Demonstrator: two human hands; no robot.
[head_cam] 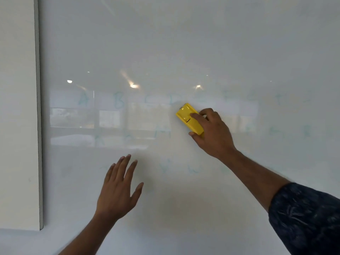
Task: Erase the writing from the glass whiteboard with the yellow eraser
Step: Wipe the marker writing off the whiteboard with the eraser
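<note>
The glass whiteboard (184, 43) fills most of the view and carries faint pale-blue letters in rows; an A (83, 99) and a B (117, 100) stand in the top row at the left. My right hand (211, 133) grips the yellow eraser (188, 116) and presses it flat on the glass at the centre, just below the top row. My left hand (119, 188) is lower left, fingers spread, palm toward the board, holding nothing.
A white panel (18, 107) with a grey edge (39, 107) overlaps the board's left side. Ceiling lights and windows reflect in the glass around the letters. More faint letters lie to the right (306, 130) and below (192, 170).
</note>
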